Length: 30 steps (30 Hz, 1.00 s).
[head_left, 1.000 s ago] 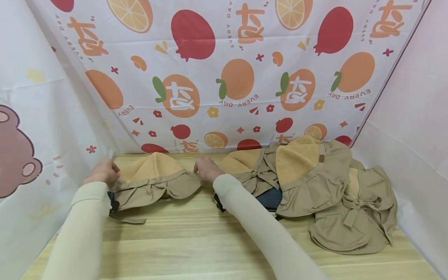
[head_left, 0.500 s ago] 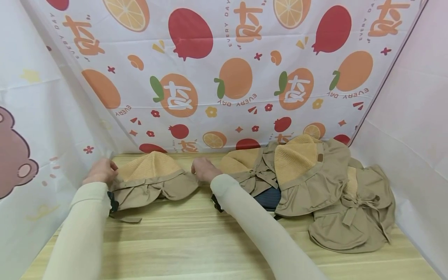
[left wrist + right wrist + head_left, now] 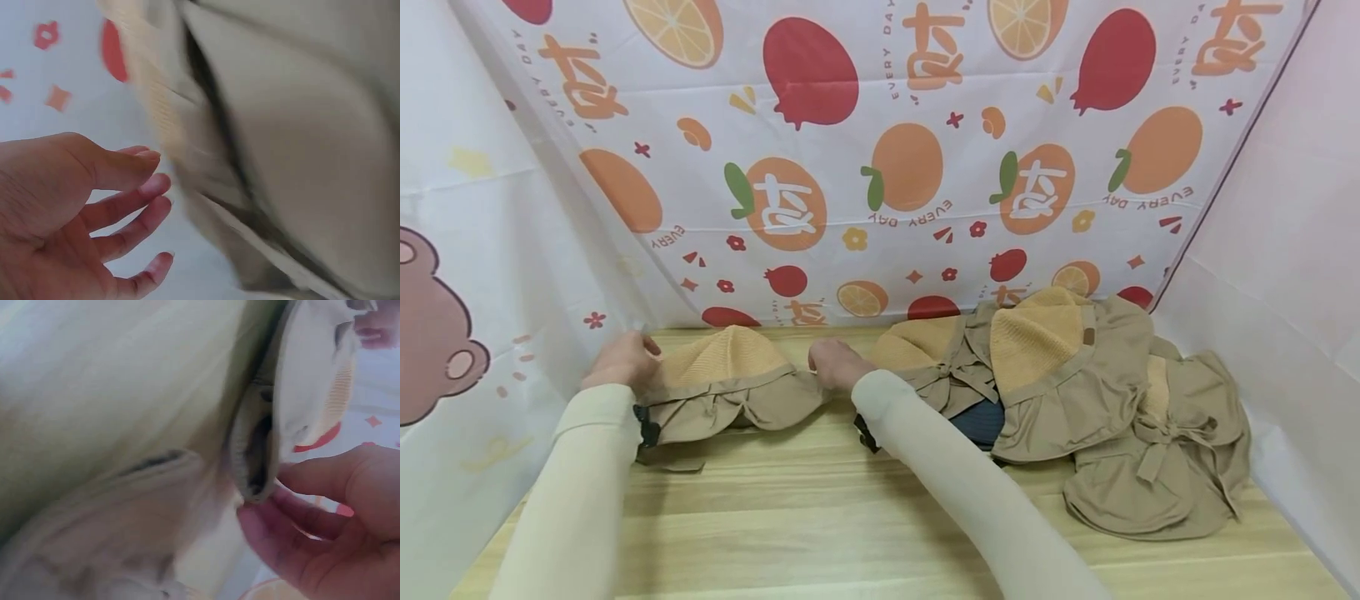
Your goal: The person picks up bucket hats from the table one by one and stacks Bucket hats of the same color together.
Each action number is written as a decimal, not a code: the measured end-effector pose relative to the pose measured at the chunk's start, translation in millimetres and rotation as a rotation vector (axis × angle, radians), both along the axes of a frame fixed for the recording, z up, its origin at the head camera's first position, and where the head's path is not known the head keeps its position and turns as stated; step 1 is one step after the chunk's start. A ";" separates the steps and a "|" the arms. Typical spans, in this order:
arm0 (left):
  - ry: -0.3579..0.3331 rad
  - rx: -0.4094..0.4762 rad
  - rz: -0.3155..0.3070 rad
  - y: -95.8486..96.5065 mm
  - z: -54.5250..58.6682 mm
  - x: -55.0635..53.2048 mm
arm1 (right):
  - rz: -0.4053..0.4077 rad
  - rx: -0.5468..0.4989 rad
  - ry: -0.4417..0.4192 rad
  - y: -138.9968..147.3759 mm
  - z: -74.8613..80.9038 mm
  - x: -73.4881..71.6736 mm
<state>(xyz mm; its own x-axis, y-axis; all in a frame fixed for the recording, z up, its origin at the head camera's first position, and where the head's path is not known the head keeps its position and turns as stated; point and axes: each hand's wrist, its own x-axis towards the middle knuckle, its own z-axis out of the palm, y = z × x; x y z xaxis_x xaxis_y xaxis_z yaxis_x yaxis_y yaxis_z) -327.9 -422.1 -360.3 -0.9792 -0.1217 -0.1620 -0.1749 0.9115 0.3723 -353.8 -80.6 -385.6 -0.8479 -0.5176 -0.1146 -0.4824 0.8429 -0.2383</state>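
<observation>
A sun hat (image 3: 730,379) with a straw-coloured knit crown and a khaki fabric brim lies on the left of the table. My right hand (image 3: 838,364) pinches its right brim edge; the right wrist view shows the thumb (image 3: 325,475) and fingers on that edge. At its left end is my left hand (image 3: 623,360). In the left wrist view the left fingers (image 3: 128,234) are loosely bent beside the hat's fabric (image 3: 300,137), a small gap apart, with nothing seen between them.
Several similar hats overlap at right: one hat (image 3: 917,346) close to my right forearm, a taller one (image 3: 1067,375), and one with a bow (image 3: 1165,450). Dark blue ribbed fabric (image 3: 981,423) shows beneath. Printed cloth (image 3: 910,267) hangs behind the wooden table (image 3: 790,517).
My left hand has shifted slightly and its fingers reach a little further right. The strap end below the hat has moved slightly. My right hand keeps its place at the brim.
</observation>
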 end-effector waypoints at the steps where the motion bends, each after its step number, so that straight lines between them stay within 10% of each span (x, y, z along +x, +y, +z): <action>1: 0.026 -0.002 -0.014 5.2 4.2 -1.2 | 0.001 0.009 -0.003 1.2 3.6 0.5; 7: 0.217 0.059 -0.127 67.7 36.8 -4.7 | 0.051 -0.018 -0.042 27.7 30.7 3.9; 14: 0.298 0.160 -0.320 156.1 54.7 22.3 | 0.044 -0.135 -0.053 86.9 52.7 28.4; 22: 0.192 0.165 -0.457 226.7 35.9 46.1 | -0.002 -0.212 -0.078 157.0 63.6 68.9; 30: 0.090 0.132 -0.435 264.8 10.6 48.7 | -0.011 -0.260 0.007 209.4 68.7 96.4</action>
<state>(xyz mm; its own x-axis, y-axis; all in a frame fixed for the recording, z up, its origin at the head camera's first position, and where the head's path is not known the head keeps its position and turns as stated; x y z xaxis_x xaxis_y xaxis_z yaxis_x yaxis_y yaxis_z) -279.2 -157.3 -349.7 -0.9458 0.3191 -0.0602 0.2515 0.8370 0.4861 -257.4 128.8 -316.9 -0.8537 -0.5200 0.0267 -0.4761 0.7588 -0.4444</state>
